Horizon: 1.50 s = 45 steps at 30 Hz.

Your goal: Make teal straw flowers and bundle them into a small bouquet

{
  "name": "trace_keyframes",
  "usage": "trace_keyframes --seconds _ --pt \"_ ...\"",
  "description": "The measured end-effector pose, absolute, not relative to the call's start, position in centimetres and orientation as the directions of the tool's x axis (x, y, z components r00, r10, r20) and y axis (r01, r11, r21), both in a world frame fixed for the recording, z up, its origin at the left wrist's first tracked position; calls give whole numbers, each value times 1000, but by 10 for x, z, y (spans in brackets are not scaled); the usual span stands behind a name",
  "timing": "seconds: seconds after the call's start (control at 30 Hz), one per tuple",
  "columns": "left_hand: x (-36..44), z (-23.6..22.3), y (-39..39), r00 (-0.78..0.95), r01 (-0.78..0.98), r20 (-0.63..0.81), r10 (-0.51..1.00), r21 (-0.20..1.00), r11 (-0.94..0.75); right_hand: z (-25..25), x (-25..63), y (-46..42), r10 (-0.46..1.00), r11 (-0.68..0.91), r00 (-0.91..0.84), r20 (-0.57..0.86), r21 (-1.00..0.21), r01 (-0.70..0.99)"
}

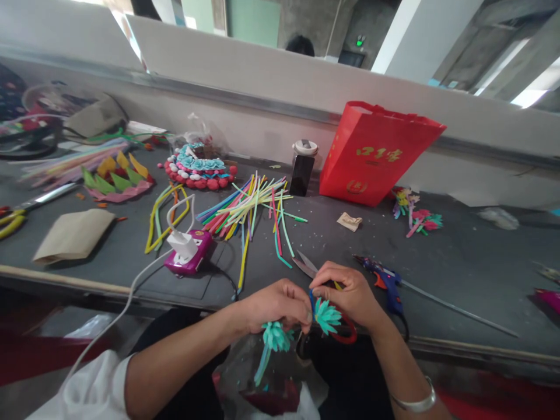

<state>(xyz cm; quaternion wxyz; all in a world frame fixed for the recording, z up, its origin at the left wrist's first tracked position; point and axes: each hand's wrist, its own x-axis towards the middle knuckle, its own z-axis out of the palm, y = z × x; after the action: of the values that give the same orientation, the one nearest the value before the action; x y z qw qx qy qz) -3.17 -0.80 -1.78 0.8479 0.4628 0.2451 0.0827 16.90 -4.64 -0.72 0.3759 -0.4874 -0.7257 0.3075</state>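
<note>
My left hand (282, 303) is closed, with a teal straw-like flower (276, 336) hanging below its fingers and a pale green-blue stem (262, 367) trailing down. Close beside it, my right hand (347, 290) pinches a blue strip (312, 300) at a second teal flower (327, 318). The fingertips of both hands nearly meet at that strip. Scissors (305, 266) lie at the table edge, their blades pointing away and their red handle partly covered by my right hand. To the right rests a blue glue gun (387, 280) with a long glue stick in its back.
Coloured straws (249, 207) lie piled mid-table. Left of them are a purple power socket (190, 254) with a white plug, a brown paper packet (74, 236) and yellow-handled scissors (13, 224). A red bag (376, 154), dark bottle (303, 169) and small flowers (422, 220) stand farther back.
</note>
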Motion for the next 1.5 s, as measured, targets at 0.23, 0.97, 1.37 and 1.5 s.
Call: trace_keyframes --seconds 0.23,0.97,1.37,1.5 --pt "-28 -20 -8 789 172 -361 497 906 386 3 172 -50 903 428 -245 352 -701 571" --pt "-28 -21 -6 828 186 -227 512 974 132 9 178 -46 931 362 -259 257 -744 562" --pt "-25 -19 -16 780 323 -26 625 872 -367 11 178 -51 925 381 -256 282 -687 619" --pt "-23 -24 -12 727 331 30 686 860 -388 12 171 -58 861 494 -292 417 -545 677"
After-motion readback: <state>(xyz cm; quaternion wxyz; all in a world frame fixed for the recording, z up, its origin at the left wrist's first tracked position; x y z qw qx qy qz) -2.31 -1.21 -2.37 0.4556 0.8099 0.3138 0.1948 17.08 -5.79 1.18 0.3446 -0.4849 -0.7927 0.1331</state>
